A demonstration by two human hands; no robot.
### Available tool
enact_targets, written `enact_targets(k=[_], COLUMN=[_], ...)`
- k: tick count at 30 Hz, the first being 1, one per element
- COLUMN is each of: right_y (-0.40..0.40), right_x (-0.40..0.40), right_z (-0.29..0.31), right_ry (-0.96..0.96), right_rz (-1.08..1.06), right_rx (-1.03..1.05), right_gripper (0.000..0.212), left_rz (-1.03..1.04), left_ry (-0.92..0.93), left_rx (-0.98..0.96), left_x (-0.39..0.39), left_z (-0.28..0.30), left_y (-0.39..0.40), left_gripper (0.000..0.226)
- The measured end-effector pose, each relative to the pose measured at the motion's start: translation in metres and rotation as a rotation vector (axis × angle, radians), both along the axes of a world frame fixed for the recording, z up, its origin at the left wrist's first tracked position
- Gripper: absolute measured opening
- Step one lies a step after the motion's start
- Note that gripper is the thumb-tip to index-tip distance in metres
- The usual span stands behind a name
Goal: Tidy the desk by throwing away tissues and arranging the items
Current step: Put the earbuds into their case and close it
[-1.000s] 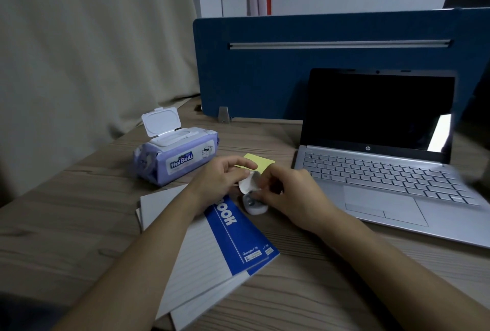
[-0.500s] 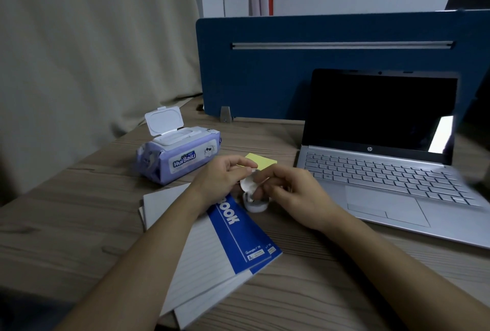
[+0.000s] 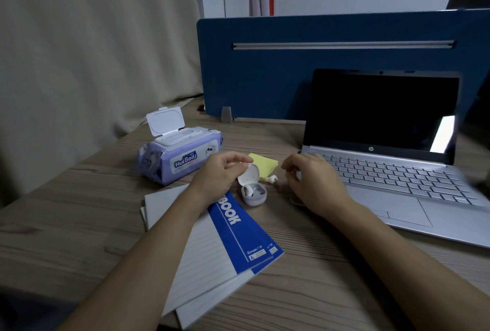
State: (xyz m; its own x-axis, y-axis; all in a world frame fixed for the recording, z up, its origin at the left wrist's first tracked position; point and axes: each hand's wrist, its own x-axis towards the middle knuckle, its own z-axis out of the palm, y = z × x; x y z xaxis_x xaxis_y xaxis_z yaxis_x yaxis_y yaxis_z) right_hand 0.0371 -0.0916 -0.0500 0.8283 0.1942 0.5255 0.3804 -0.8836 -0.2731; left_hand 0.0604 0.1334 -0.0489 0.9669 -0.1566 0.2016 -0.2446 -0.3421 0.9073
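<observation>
Left hand point(image 3: 222, 172) curled, fingertips pinched at the open earbud case point(image 3: 252, 189) lid. Right hand point(image 3: 313, 179) just right of case, fingers loosely curled, grip empty.

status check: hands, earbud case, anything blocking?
Left hand holds the earbud case lid open; right hand hovers empty, fingers curled. One earbud loose on the desk by the sticky notes. Nothing blocking.

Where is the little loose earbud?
In the head view, the small white earbud lies on the wooden desk, at the yellow sticky-note pad's near edge, right of the open grey earbud case.
</observation>
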Motion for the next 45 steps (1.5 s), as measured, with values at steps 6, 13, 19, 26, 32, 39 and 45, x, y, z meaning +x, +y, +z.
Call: enact_targets(k=[6,13,19,26,32,39,45], right_y=[0.017,0.024,0.016,0.017,0.019,0.019,0.023], right_x=[0.017,0.02,0.01,-0.01,-0.017,-0.017,-0.016], right_z=[-0.002,-0.001,0.009,0.02,0.021,0.019,0.016], right_ry=[0.14,0.057,0.017,0.031,0.049,0.049,-0.011], right_rz=[-0.061,-0.016,0.143,0.388,0.421,0.432,0.463], right_rx=[-0.108,-0.188,0.001,0.051,0.025,-0.058,0.004], right_gripper=[0.033,0.016,0.015,0.019,0.021,0.026,0.038], left_rz=[0.01,0.009,-0.011,-0.016,-0.029,-0.054,-0.077], left_ry=[-0.016,-0.005,0.011,0.022,0.022,0.005,-0.021], left_rx=[-0.001,0.031,0.02,-0.017,-0.027,-0.005,-0.007], left_x=[0.0,0.002,0.002,0.001,-0.001,-0.003,-0.004], left_z=[0.002,-0.001,0.0,0.0,0.001,0.002,0.003], left_y=[0.0,0.0,0.001,0.001,0.0,0.0,0.0], left_gripper=[0.013,0.016,0.019,0.021,0.023,0.022,0.022])
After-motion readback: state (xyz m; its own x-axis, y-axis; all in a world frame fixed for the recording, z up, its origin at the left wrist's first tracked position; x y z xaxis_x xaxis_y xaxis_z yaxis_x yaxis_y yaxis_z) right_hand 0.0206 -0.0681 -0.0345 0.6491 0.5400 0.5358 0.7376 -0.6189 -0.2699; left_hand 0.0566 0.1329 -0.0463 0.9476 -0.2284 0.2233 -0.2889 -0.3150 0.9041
